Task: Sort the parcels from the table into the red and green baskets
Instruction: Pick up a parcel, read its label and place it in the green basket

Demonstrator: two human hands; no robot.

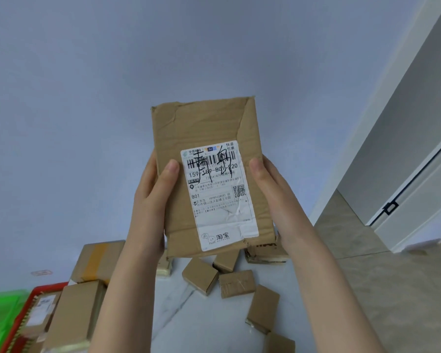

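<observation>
Cardboard, flat and creased: the parcel (206, 174) is held up at chest height above the table (181, 304), its label (218, 194) facing the person. The left hand (150, 200) and right hand (273, 197) clasp its long edges, thumbs on the front. It looks light and fairly stiff; holding it by the edges seems sound. The red basket (23, 314) and green basket (0, 317) sit low on the left.
</observation>
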